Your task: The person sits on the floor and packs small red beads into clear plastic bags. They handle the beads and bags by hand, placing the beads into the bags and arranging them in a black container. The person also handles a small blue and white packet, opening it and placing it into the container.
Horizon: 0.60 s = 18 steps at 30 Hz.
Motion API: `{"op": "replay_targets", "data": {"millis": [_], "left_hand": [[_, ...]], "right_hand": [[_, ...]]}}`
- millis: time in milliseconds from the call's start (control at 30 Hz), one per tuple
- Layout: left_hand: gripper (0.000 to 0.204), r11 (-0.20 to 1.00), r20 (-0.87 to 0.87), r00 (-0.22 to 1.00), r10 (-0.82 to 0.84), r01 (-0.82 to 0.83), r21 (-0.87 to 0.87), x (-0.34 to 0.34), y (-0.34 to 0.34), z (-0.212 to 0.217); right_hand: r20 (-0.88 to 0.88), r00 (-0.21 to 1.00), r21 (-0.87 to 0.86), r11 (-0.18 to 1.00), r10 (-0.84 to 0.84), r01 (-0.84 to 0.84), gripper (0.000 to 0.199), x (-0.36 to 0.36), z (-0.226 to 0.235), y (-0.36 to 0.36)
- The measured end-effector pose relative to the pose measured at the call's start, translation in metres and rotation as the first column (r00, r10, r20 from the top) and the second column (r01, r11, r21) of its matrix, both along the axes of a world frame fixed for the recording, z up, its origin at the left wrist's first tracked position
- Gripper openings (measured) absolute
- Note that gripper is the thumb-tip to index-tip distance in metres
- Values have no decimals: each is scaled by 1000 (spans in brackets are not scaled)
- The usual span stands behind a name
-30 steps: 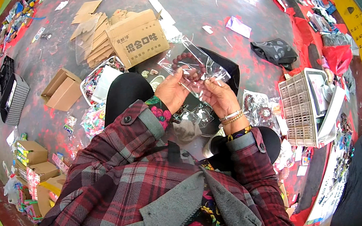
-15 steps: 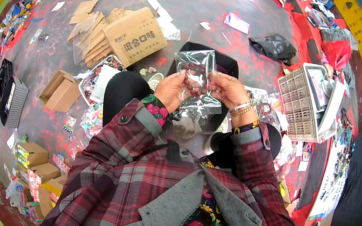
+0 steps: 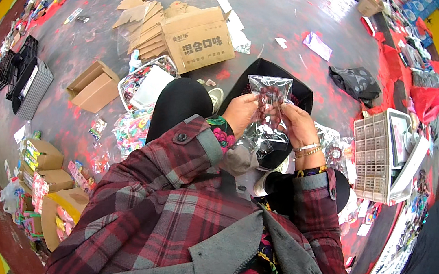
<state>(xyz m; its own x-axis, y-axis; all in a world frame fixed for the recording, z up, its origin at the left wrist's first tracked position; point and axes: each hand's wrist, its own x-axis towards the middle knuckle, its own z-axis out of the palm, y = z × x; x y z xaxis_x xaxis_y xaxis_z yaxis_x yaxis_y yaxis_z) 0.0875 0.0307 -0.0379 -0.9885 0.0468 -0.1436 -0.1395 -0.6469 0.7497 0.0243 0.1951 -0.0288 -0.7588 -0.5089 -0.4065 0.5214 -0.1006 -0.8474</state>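
Observation:
A clear plastic bag [image 3: 267,135] hangs in front of me, tilted, with a string of dark red beads [image 3: 269,96] inside its upper part. My left hand [image 3: 242,114] is closed on the bag's left edge, fingers pinched together. On the opposite edge my right hand [image 3: 299,122] is also closed, its thumb and fingers pressed against the plastic. Gold-coloured and pale bands circle the right wrist. Below the bag, between my knees, stands a black open container [image 3: 299,90]; its inside is partly hidden by the bag and my hands.
To my right stands a beige plastic crate [image 3: 373,160] holding white items. A brown cardboard box [image 3: 198,41] and flattened cardboard lie ahead. At the left are a white basket of small packets [image 3: 127,97], an open carton [image 3: 95,88] and a grey-black basket [image 3: 35,90]. A dark bag [image 3: 355,82] lies ahead right.
The bag has tilted, its top leaning left, and the beads now sit bunched in its upper part. Both hands keep their hold on it. The whole view has shifted with my head.

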Motion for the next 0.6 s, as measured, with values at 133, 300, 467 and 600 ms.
{"op": "replay_targets", "data": {"millis": [133,300,467,600], "left_hand": [[22,989,99,986,135,-128,-77,-6,2,-13],[22,866,-128,979,158,-199,-459,-10,-3,-38],[29,908,97,989,108,-58,-416,-10,-2,-28],[33,962,187,973,131,-80,-260,1,-8,-18]], "right_hand": [[7,1000,-62,998,-21,22,18,4,3,-8],[16,1000,-170,985,-21,24,15,11,1,-16],[-68,995,-32,997,-67,65,16,-5,4,6],[-139,971,-122,976,-194,178,14,-46,23,63]]}}
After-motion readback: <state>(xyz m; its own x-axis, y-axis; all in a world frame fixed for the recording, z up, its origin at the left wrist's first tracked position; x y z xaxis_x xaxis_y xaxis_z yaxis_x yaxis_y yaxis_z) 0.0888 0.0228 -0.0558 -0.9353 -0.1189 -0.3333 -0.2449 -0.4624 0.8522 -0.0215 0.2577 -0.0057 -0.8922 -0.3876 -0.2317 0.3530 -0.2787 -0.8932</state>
